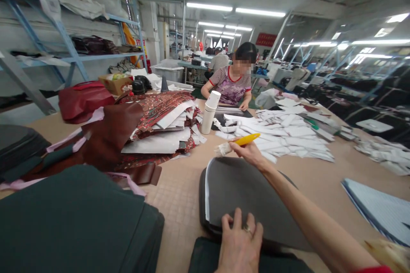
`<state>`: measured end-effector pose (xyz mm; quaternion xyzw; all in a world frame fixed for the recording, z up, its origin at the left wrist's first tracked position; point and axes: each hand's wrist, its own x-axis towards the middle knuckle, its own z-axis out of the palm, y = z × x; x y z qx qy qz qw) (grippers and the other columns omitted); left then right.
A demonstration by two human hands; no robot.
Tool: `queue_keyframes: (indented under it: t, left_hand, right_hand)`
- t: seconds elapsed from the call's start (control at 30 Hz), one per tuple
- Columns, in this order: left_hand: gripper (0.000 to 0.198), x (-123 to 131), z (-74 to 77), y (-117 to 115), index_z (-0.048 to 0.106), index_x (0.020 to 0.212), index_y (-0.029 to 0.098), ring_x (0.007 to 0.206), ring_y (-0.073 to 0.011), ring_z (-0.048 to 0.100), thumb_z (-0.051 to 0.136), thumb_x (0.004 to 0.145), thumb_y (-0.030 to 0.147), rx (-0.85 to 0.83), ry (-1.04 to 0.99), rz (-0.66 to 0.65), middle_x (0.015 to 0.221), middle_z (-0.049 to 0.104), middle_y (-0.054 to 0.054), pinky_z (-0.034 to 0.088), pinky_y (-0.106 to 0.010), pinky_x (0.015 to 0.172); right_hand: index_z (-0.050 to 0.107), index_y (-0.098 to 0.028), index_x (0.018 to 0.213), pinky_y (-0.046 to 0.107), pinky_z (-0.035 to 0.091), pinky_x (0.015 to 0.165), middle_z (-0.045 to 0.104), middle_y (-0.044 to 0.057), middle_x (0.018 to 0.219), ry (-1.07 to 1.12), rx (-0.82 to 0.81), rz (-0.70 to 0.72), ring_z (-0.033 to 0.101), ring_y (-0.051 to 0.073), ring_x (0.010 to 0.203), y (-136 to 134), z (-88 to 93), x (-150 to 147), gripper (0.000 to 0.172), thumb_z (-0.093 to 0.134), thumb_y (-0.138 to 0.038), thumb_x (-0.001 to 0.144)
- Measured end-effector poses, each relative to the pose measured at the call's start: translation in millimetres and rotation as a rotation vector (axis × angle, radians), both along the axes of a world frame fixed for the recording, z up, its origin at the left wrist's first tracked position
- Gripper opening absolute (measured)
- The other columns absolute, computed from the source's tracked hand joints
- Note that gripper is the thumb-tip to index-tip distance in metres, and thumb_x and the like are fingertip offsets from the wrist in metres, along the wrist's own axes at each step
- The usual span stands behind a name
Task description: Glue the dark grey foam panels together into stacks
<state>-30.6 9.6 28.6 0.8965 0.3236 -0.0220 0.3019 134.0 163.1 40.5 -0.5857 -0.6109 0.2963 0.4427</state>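
My right hand (248, 152) grips a paintbrush with a yellow handle (247, 139). Its pale, whitish bristles (221, 150) point left, just above the far left corner of a dark grey panel (253, 183). That panel lies on top of a stack of similar rounded pieces. A white strip (208, 194) runs along the stack's left edge. My left hand (241, 239) rests on the near part of the panel, fingers spread and slightly bent, with a ring on one finger. Under that hand's wrist shows a dark green piece (201, 256).
Dark green panels (73, 222) are stacked at the near left. Beyond them lie brown pieces (110, 136) and a patterned pile (156, 115). A white bottle (209, 113) stands mid-table, with white strips (288, 132) to its right. A co-worker (232, 79) sits across the table.
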Motion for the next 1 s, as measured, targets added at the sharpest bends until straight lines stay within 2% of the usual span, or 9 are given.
queue_keyframes:
  t: [0.13, 0.27, 0.4, 0.5, 0.6, 0.7, 0.87, 0.93, 1.0]
  left_hand:
    - [0.044, 1.1, 1.4, 1.2, 0.039, 0.133, 0.021, 0.127, -0.0401, 0.031, 0.034, 0.09, 0.029, 0.028, 0.005, 0.003, 0.141, 0.039, -0.012, 0.036, -0.06, 0.091]
    - [0.044, 2.6, 7.6, 1.2, 0.04, 0.133, 0.025, 0.128, -0.0393, 0.031, 0.034, 0.09, 0.029, 0.034, 0.044, 0.008, 0.141, 0.04, -0.01, 0.035, -0.06, 0.092]
    - [0.045, 5.2, 3.8, -1.0, 0.041, 0.132, 0.028, 0.127, -0.0379, 0.032, 0.04, 0.087, 0.028, 0.084, 0.052, 0.032, 0.141, 0.041, -0.007, 0.035, -0.057, 0.093]
    - [0.046, 6.7, -10.6, -2.5, 0.043, 0.129, 0.034, 0.126, -0.034, 0.035, 0.038, 0.087, 0.019, 0.197, 0.031, 0.067, 0.139, 0.045, -0.003, 0.036, -0.053, 0.092]
    - [0.055, 8.5, -24.3, -2.6, 0.045, 0.127, 0.04, 0.124, -0.0292, 0.036, 0.034, 0.084, 0.007, 0.294, 0.044, 0.093, 0.137, 0.047, 0.001, 0.037, -0.049, 0.091]
    - [0.062, 12.0, -26.2, -3.0, 0.045, 0.126, 0.043, 0.123, -0.0261, 0.037, 0.035, 0.081, 0.002, 0.348, 0.089, 0.101, 0.136, 0.048, 0.002, 0.038, -0.045, 0.089]
    - [0.066, 17.9, -8.3, -6.8, 0.05, 0.122, 0.041, 0.121, -0.0257, 0.039, 0.033, 0.076, -0.003, 0.351, 0.164, 0.133, 0.134, 0.05, 0.001, 0.037, -0.043, 0.087]
    - [0.066, 18.5, -2.9, -7.9, 0.05, 0.123, 0.04, 0.121, -0.0256, 0.038, 0.032, 0.076, -0.002, 0.348, 0.154, 0.126, 0.135, 0.049, 0.001, 0.037, -0.043, 0.087]
    - [0.065, 18.4, -1.3, -9.0, 0.05, 0.123, 0.039, 0.122, -0.0256, 0.037, 0.031, 0.076, -0.001, 0.347, 0.148, 0.115, 0.136, 0.048, 0.001, 0.036, -0.043, 0.087]
  right_hand:
    - [0.061, -0.016, 0.074, 0.023, 0.035, 0.049, 0.051, -0.003, 0.057, -0.02, -0.027, 0.094, 0.042, 0.009, 0.05, 5.0, -3.0, 14.2, 0.035, 0.062, -0.051, 0.067]
    - [0.055, -0.018, 0.066, 0.023, 0.03, 0.043, 0.042, -0.006, 0.048, -0.044, -0.04, 0.034, 0.036, 0.008, 0.044, -9.1, -7.4, 63.2, 0.038, 0.058, -0.056, 0.068]
    - [0.048, -0.02, 0.059, 0.023, 0.029, 0.042, 0.038, -0.006, 0.046, -0.071, -0.032, -0.111, 0.034, 0.008, 0.043, -47.0, -13.3, 123.7, 0.043, 0.056, -0.061, 0.068]
    - [0.049, -0.02, 0.059, 0.024, 0.03, 0.042, 0.039, -0.006, 0.044, -0.088, -0.02, -0.239, 0.036, 0.009, 0.041, -82.8, -16.6, 161.6, 0.046, 0.055, -0.065, 0.066]
    - [0.048, -0.021, 0.056, 0.024, 0.03, 0.04, 0.038, -0.005, 0.041, -0.11, -0.01, -0.364, 0.037, 0.01, 0.039, -113.5, -16.3, 185.9, 0.047, 0.055, -0.066, 0.064]
    - [0.049, -0.021, 0.057, 0.024, 0.032, 0.042, 0.042, -0.004, 0.042, -0.135, 0.013, -0.485, 0.041, 0.011, 0.04, -128.2, -14.9, 191.6, 0.043, 0.052, -0.062, 0.068]
    - [0.056, -0.02, 0.064, 0.025, 0.038, 0.05, 0.051, -0.002, 0.046, -0.199, 0.03, -0.565, 0.052, 0.014, 0.044, -136.4, -18.4, 173.3, 0.037, 0.048, -0.055, 0.074]
    - [0.057, -0.02, 0.066, 0.026, 0.036, 0.049, 0.052, -0.001, 0.045, -0.249, 0.029, -0.595, 0.052, 0.015, 0.043, -152.5, -21.5, 162.9, 0.036, 0.049, -0.054, 0.075]
    - [0.057, -0.021, 0.065, 0.026, 0.034, 0.048, 0.052, -0.001, 0.046, -0.304, 0.033, -0.64, 0.052, 0.016, 0.043, -181.2, -24.9, 150.5, 0.035, 0.048, -0.053, 0.076]
